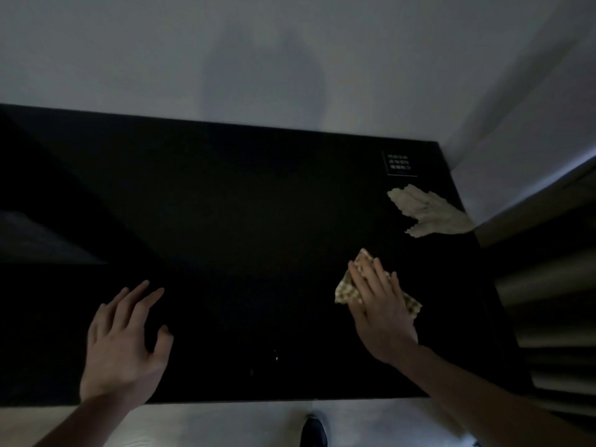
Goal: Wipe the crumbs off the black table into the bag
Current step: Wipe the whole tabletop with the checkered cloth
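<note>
Dim room: pale wall (pixel 290 53) behind, light floor (pixel 225 424) below.

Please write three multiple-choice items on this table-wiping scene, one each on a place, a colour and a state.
1. Where does the pale bag lie?
A. far right edge of the table
B. near left corner
C. on the floor

2. What colour is the tabletop?
A. white
B. black
C. red

3. What is the right hand doing?
A. hanging idle off the table
B. lifting the bag
C. pressing flat on a patterned cloth

Answers: 1 A, the bag overhangs the right edge beyond the cloth. 2 B, the surface is dark black throughout. 3 C, straight fingers lie over the cloth, while the left hand rests open and holds nothing.
</note>
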Demonstrator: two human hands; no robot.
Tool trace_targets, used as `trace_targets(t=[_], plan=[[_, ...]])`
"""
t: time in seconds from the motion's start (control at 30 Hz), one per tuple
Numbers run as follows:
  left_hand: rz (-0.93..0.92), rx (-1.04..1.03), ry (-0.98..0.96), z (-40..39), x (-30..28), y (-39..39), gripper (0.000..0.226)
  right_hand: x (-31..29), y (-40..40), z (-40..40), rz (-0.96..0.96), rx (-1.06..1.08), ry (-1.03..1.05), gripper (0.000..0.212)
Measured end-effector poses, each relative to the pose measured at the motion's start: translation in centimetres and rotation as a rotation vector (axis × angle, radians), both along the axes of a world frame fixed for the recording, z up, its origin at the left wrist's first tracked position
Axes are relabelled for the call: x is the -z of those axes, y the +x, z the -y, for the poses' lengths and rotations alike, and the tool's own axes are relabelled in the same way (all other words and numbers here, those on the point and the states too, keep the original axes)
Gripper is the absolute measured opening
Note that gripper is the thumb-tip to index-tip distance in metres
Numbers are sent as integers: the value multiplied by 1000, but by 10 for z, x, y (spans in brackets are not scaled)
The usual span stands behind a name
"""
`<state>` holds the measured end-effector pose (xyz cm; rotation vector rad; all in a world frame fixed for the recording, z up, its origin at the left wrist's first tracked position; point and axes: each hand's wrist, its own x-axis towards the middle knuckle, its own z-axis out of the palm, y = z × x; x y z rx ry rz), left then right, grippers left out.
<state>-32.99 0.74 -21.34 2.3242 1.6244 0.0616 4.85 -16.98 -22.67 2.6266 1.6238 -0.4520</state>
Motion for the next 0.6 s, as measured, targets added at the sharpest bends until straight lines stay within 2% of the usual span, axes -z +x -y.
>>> trace_targets(t=[0.33, 0.47, 0.6], plan=[[30, -8, 5, -1, 3, -3, 67, 2, 94, -161, -34, 198, 16, 66], [4, -8, 4, -3, 4, -3, 67, 2, 80, -137, -30, 157, 50, 64], [-8, -7, 1, -3, 4, -3, 66, -1, 58, -57, -68, 102, 65, 64]])
